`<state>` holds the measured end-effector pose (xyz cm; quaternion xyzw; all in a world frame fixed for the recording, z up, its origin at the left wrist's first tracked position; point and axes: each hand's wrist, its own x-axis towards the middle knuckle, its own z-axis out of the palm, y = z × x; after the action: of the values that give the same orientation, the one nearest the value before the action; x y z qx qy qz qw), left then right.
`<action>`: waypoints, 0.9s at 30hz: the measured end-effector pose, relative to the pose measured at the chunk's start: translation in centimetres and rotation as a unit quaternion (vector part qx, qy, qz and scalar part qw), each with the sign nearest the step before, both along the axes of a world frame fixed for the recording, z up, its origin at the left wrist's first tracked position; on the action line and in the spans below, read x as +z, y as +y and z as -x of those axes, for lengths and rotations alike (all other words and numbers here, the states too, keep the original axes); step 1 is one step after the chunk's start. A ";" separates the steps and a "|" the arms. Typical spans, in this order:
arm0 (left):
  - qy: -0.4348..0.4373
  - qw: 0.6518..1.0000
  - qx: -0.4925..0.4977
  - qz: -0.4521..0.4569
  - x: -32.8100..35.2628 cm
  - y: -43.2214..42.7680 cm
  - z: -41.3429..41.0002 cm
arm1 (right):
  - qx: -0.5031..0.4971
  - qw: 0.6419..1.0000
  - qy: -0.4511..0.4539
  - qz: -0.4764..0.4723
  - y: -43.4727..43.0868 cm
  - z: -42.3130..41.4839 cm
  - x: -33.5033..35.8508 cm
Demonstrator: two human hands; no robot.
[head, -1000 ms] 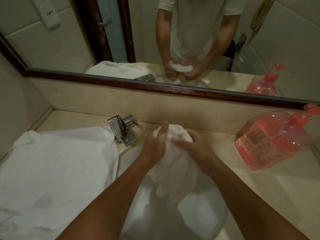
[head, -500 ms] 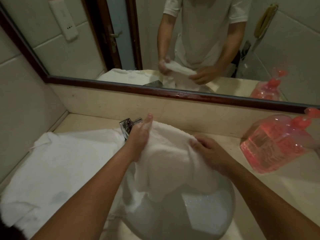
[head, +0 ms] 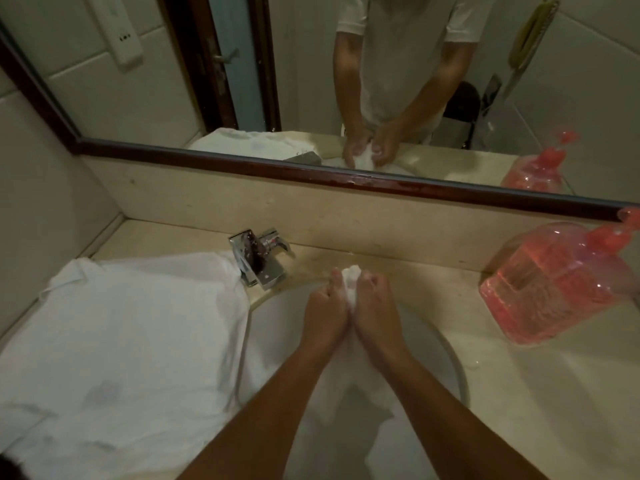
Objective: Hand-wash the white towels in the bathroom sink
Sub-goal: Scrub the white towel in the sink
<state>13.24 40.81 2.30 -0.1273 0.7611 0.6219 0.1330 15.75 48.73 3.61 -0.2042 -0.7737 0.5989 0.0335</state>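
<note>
Scrubbing stage, by the look of it. Your left hand (head: 323, 313) and right hand (head: 375, 313) sit knuckle to knuckle over the sink (head: 453, 362). The fingers of both are curled tight round a bunched knot of the small white towel (head: 351, 277), and a tuft shows above the fingertips. The rest of that towel hangs below your wrists into the basin. The mirror (head: 311, 81) shows the same two-fisted grip from the front.

Faucet (head: 258, 258): no stream visible at the spout. Cannot tell whether water stands in the basin, and no lather shows plainly. The pink soap bottle (head: 554, 282) stands on the counter (head: 519, 393), well off to the right, with neither hand on it.

The large white towel (head: 131, 334) lies spread on the counter left of the basin, one edge drooping over the rim, just beside the faucet. It has a few greyish patches, damp or soiled; cannot say which.

Judgement: you are mid-task. One towel is in the rubbing or wringing phase, with rinse and squeeze-out likely to follow. The large one looks to be waiting its turn, so reckon at least half the job is left.
</note>
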 end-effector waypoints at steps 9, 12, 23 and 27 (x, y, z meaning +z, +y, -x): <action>0.119 0.992 0.013 0.031 0.0 0.5 1.2 | -0.022 0.999 0.021 0.026 0.5 -0.1 -0.7; 0.102 0.993 -0.058 0.020 0.1 1.0 -0.1 | -0.047 0.999 0.001 -0.010 2.0 0.8 -1.1; 0.037 0.997 -0.066 0.012 -2.7 0.8 -0.9 | -0.016 0.996 -0.077 0.041 4.0 1.9 -2.9; -0.003 0.996 -0.079 0.044 -6.9 -1.5 1.9 | 0.031 0.989 -0.118 0.080 5.1 0.7 -7.7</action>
<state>11.34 39.29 -4.58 -0.0742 0.7951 0.5750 0.1780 15.03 53.83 -4.08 -0.2514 -0.7275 0.6315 -0.0934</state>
